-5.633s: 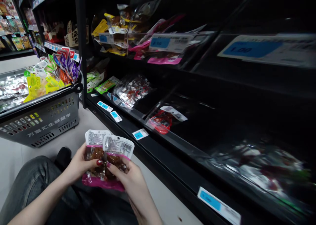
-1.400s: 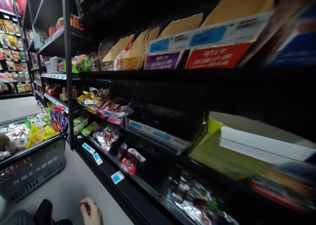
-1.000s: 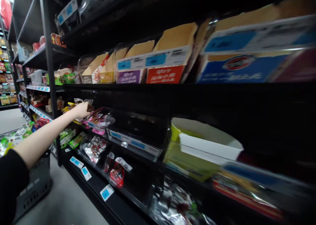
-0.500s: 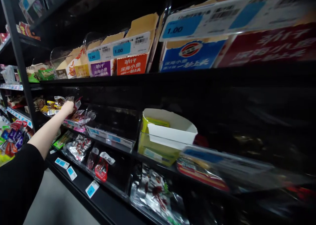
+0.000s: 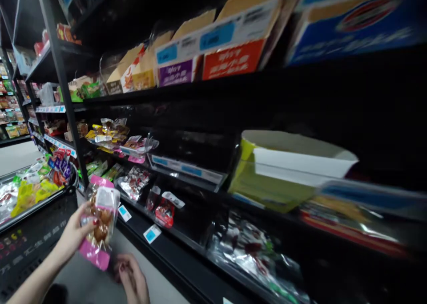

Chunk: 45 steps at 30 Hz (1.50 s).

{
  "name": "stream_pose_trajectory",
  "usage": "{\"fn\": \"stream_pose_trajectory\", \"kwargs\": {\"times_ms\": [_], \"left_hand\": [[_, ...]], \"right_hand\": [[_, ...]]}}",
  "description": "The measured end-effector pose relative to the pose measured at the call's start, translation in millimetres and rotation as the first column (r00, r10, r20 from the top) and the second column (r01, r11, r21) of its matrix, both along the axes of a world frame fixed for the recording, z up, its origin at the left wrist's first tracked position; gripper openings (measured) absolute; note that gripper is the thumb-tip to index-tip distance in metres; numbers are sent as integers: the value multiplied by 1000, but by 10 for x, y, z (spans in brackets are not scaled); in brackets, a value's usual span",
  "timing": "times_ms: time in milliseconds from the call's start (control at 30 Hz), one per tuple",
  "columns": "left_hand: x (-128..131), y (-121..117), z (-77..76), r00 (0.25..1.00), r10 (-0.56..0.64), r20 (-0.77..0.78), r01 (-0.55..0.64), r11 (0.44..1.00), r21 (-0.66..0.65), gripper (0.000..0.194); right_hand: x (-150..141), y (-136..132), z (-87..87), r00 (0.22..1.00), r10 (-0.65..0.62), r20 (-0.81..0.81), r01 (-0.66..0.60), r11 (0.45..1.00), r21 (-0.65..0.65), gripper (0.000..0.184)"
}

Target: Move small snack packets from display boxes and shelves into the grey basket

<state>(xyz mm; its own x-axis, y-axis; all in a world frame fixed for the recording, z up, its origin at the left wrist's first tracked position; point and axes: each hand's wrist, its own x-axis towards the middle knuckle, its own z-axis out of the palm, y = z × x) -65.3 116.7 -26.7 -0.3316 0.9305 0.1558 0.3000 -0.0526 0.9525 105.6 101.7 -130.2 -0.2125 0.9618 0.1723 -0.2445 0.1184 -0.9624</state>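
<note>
My left hand (image 5: 74, 233) grips a clear snack packet (image 5: 102, 219) with pink ends, a white label and round brown pieces inside. The packet is held upright, slightly tilted, in front of the lower shelf. Close by at the bottom, my right hand (image 5: 133, 277) has loosely bent fingers, slightly blurred, and no item shows in it. It is apart from the packet. On the middle shelf, more pink packets (image 5: 135, 143) lie beside a pile of yellow packets (image 5: 108, 132).
A black shopping basket or bin (image 5: 36, 233) full of bright packets stands at left. A black upright post (image 5: 63, 81) divides the shelving. Silver packets (image 5: 256, 255) and a red packet (image 5: 165, 212) lie low down. A yellow-green carton (image 5: 267, 184) sits at right.
My left hand has come away from the middle shelf, down and toward me, with the pink packet. My right hand has entered at the bottom. The view has swung left.
</note>
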Motion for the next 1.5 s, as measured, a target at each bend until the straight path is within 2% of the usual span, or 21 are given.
{"fn": "stream_pose_trajectory", "kwargs": {"times_ms": [67, 167, 267, 367, 467, 567, 633, 733, 833, 933, 1000, 1067, 1133, 1167, 1200, 1233, 1267, 1333, 1367, 1433, 1500], "left_hand": [[93, -242, -421, 980, -14, 200, 27, 998, -63, 66], [203, -428, -833, 936, -50, 348, 82, 993, -80, 62], [232, -511, -1087, 906, -51, 420, 91, 993, -75, 54], [210, -562, -1234, 851, 2, 525, 64, 992, -108, 54], [166, -582, -1259, 808, 22, 589, 61, 991, -120, 51], [99, -591, -1179, 864, -17, 504, 96, 987, -131, 44], [44, -613, -1094, 892, -78, 444, 182, 964, -196, 43], [-36, -662, -965, 874, -255, 413, 393, 871, -294, 34], [-87, -699, -857, 858, -427, 286, 511, 769, -384, 20], [-99, -723, -766, 784, -587, 201, 611, 677, -409, 24], [-100, -736, -729, 714, -673, 190, 685, 618, -386, 26], [-110, -740, -728, 692, -696, 190, 706, 599, -377, 23], [-127, -730, -766, 758, -598, 260, 651, 663, -369, 22], [-130, -721, -794, 797, -492, 351, 597, 729, -334, 25], [-124, -711, -824, 794, -373, 480, 539, 796, -274, 31], [-104, -702, -855, 731, -274, 625, 482, 855, -191, 41], [-67, -697, -887, 621, -228, 749, 435, 896, -88, 53], [54, -698, -956, 415, -293, 861, 389, 913, 124, 71], [128, -702, -996, 368, -340, 866, 389, 902, 188, 73], [266, -708, -1087, 393, -321, 862, 346, 920, 185, 59], [346, -701, -1165, 460, -173, 871, 231, 970, 71, 39]], "right_hand": [[-56, -58, 9, 989, 18, -146, -26, 998, -48, 53], [-109, -127, 25, 982, 60, -179, -81, 990, -112, 57], [-98, -137, -5, 995, 98, -20, -100, 983, -151, 39], [-79, -101, -74, 992, 101, 71, -84, 973, -217, 33], [-92, -55, -120, 999, 47, 25, -37, 946, -323, 39], [-45, -6, -86, 997, -36, -62, 5, 903, -431, 43], [78, 24, -27, 986, -133, -105, 71, 887, -457, 43], [381, 26, 66, 969, -187, -163, 101, 897, -431, 38], [646, -57, 147, 996, -23, -86, -15, 909, -416, 36], [689, -167, 255, 991, 122, 60, -89, 916, -390, 36], [608, -203, 353, 946, 291, 143, -227, 909, -350, 33], [504, -195, 442, 840, 495, 224, -411, 848, -334, 35], [425, -159, 479, 770, 581, 263, -480, 800, -360, 32], [397, -138, 469, 794, 557, 245, -450, 808, -381, 27], [374, -120, 443, 848, 490, 201, -384, 830, -403, 23], [350, -109, 405, 908, 395, 138, -304, 850, -431, 22], [320, -106, 363, 958, 278, 63, -219, 860, -462, 25], [233, -124, 288, 995, 68, -68, -93, 858, -506, 33], [179, -143, 264, 994, 28, -105, -79, 851, -520, 34], [78, -181, 246, 989, 70, -128, -128, 838, -531, 33], [31, -194, 247, 984, 137, -112, -176, 830, -529, 33]]}}
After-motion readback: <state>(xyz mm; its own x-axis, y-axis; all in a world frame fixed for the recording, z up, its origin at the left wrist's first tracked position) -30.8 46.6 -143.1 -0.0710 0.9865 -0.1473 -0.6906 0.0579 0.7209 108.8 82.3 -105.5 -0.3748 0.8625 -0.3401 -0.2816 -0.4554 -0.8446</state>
